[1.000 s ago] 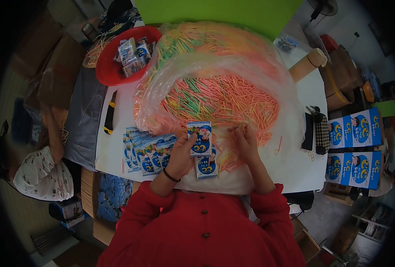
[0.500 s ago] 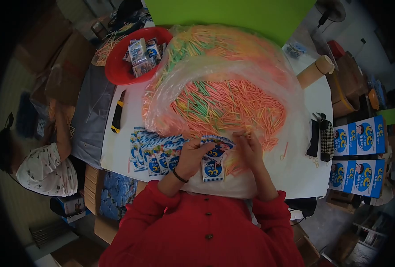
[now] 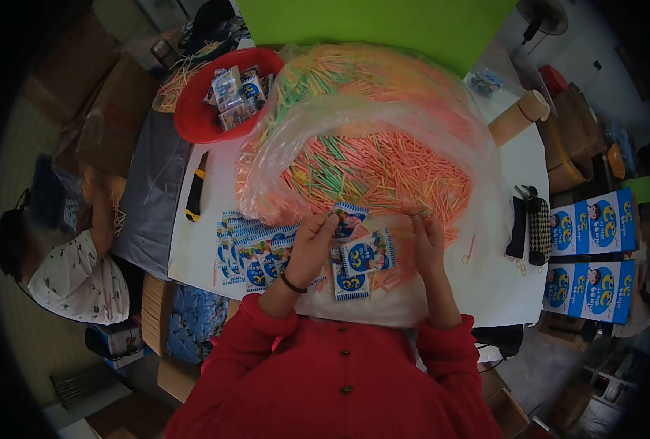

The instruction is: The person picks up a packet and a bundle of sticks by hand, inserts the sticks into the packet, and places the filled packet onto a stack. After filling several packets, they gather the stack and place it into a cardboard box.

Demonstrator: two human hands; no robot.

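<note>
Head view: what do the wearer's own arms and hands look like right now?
Both arms wear red sleeves that end in wide cuffs on the forearms, matching a red top with dark buttons down the front. The left hand is ungloved, with a dark bracelet at its wrist. The right hand is also ungloved; no bracelet shows there.

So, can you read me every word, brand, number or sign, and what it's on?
None can be read with certainty.
Blue-and-white boxes: yellow characters, other lettering, too blurred.
Packet in the left hand: print too small.
Other packets nearby: too small, blurred.
Packets in the red bowl: too blurred.
</note>
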